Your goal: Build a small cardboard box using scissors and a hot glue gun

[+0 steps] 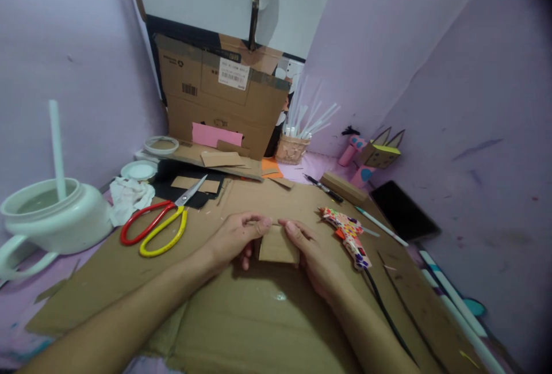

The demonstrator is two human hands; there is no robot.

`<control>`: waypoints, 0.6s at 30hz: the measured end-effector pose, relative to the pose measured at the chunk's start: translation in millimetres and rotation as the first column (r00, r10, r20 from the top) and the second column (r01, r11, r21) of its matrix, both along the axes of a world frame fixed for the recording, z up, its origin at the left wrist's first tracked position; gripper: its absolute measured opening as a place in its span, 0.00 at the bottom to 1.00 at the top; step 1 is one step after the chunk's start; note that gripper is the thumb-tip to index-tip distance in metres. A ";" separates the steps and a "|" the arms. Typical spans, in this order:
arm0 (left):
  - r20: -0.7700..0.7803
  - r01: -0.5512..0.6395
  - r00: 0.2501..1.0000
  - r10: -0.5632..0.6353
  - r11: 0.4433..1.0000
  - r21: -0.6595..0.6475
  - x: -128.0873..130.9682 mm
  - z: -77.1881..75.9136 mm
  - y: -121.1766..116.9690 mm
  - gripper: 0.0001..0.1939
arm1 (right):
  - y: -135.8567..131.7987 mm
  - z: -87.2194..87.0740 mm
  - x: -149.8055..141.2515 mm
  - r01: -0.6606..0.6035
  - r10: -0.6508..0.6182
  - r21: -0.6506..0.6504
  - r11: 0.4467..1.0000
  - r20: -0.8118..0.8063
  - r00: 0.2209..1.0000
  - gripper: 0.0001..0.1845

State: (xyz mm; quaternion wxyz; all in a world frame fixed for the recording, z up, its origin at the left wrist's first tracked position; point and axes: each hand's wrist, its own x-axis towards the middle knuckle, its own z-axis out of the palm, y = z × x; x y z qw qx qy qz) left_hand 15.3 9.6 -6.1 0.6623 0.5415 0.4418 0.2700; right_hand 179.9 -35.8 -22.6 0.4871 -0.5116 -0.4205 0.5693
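Note:
Both my hands meet over a small folded cardboard piece (278,247) that rests on a large flat cardboard sheet (267,316). My left hand (235,239) curls around its left side, fingers closed on the top edge. My right hand (308,250) grips the right side, thumb pressed on the upper edge beside the left thumb. The lower part of the piece shows between my hands.
Red and yellow scissors (157,221) lie to the left. A patterned glue gun (349,233) with a black cord lies to the right. A white pot (52,216), rag (129,195), cardboard box (219,92), stick basket (293,147), pens and a black phone (403,210) ring the sheet.

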 end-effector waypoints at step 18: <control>0.183 -0.042 0.977 0.110 0.940 -0.338 -10.5 8.6 14.1 0.17 | -4.4 19.2 9.4 -0.092 0.020 -0.103 0.990 -0.555 0.832 0.18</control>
